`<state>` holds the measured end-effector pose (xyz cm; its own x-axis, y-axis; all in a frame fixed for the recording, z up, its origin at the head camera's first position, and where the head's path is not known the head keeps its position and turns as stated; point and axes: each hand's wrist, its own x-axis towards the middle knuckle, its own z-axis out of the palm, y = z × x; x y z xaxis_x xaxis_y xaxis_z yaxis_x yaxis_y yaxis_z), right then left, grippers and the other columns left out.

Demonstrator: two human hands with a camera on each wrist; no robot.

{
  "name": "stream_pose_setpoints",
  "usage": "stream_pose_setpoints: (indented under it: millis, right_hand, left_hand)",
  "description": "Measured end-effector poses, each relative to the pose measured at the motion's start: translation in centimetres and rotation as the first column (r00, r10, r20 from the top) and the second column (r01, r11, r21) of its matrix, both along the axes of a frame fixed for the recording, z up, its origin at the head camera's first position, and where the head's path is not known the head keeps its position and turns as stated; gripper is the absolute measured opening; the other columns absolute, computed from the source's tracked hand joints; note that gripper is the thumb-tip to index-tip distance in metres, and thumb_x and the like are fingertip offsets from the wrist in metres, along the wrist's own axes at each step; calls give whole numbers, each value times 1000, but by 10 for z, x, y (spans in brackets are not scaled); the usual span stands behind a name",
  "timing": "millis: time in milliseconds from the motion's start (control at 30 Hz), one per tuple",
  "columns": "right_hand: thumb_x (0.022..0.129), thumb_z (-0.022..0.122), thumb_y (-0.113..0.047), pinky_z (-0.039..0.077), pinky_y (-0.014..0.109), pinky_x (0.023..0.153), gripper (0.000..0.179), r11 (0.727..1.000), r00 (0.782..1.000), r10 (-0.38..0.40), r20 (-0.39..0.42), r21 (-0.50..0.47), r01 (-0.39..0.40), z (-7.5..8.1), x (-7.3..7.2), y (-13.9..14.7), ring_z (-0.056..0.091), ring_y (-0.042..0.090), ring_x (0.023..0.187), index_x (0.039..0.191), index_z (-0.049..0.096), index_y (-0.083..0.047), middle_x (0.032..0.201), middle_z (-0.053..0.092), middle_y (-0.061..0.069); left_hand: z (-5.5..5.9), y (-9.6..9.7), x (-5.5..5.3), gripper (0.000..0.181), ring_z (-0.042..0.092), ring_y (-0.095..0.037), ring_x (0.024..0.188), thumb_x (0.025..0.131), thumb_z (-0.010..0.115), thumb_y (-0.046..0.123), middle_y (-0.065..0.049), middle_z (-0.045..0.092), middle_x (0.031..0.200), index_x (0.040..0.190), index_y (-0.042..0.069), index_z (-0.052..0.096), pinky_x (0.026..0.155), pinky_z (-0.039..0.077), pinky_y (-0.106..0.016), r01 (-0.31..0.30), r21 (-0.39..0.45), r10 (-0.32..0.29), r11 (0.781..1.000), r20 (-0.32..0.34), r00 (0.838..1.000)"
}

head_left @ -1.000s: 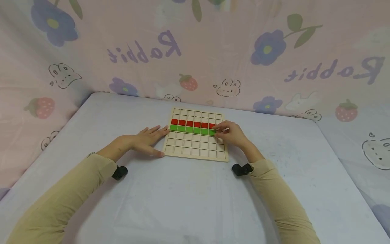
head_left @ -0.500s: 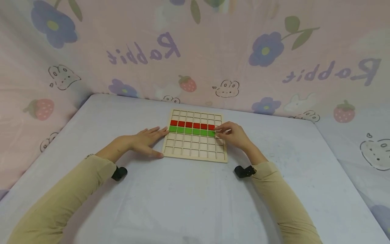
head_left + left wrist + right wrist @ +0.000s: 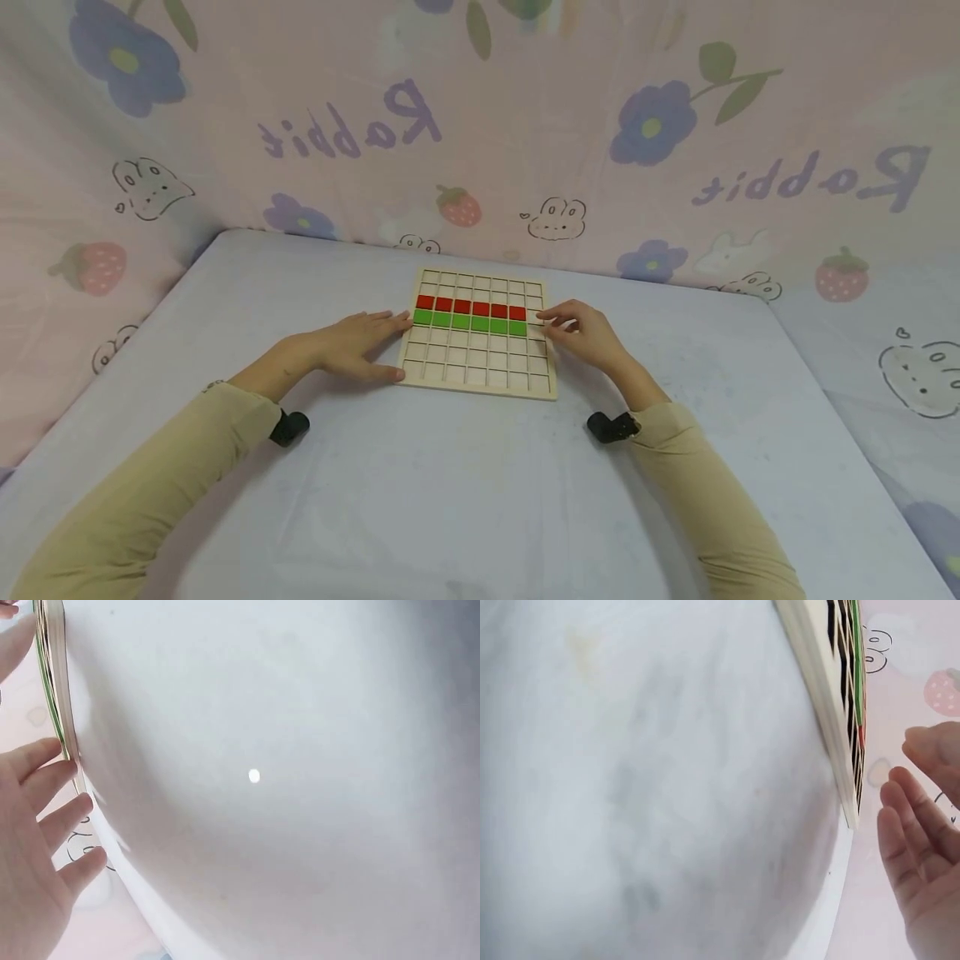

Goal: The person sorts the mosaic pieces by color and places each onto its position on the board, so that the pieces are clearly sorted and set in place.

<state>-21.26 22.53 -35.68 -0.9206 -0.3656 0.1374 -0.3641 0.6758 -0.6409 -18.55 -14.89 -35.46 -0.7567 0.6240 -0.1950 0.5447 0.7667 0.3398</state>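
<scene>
A pale wooden grid board (image 3: pixel 472 389) lies on the white table in the head view. Across it run a row of red square tiles (image 3: pixel 481 309) and, just nearer, a row of green tiles (image 3: pixel 480 323); both stop short of the rightmost column. My left hand (image 3: pixel 352 346) has its fingers spread, with fingertips and thumb at the board's left edge. Over the right edge hovers my right hand (image 3: pixel 588 333), thumb and forefinger apart, beside the rows' end. In the right wrist view I see nothing between the fingers of that hand (image 3: pixel 930 855).
The white tabletop (image 3: pixel 450 492) extends around the board on all sides. Behind and beside it hangs a pink cloth (image 3: pixel 495 142) printed with rabbits, flowers and strawberries. A black camera mount sits at each wrist, the right one (image 3: pixel 612 427) close above the table.
My right hand has drawn back to the right, off the last red and green tiles, and its thumb and forefinger have parted. The left hand stays at the board's left edge.
</scene>
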Motion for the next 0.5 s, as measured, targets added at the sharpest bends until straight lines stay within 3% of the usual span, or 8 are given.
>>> stream_pose_setpoints:
  millis: [200,500]
  right_hand:
    - [91,63,-9,53,41,81,26,999,999,17,-50,34,-16,2,4,1,59,31,100,115,68,1,114,62,18]
    - [90,63,-6,52,44,78,24,998,983,58,-177,47,-51,1,10,3,57,31,102,113,68,1,114,61,17]
  left_hand:
    - [2,4,0,70,32,-38,140,92,58,40,-19,34,152,146,0,37,115,24,-54,-5,3,5,1000,-130,992]
    - [8,11,1,54,47,-39,129,94,57,29,-21,50,140,137,-2,48,110,33,-52,-110,69,125,992,-281,952]
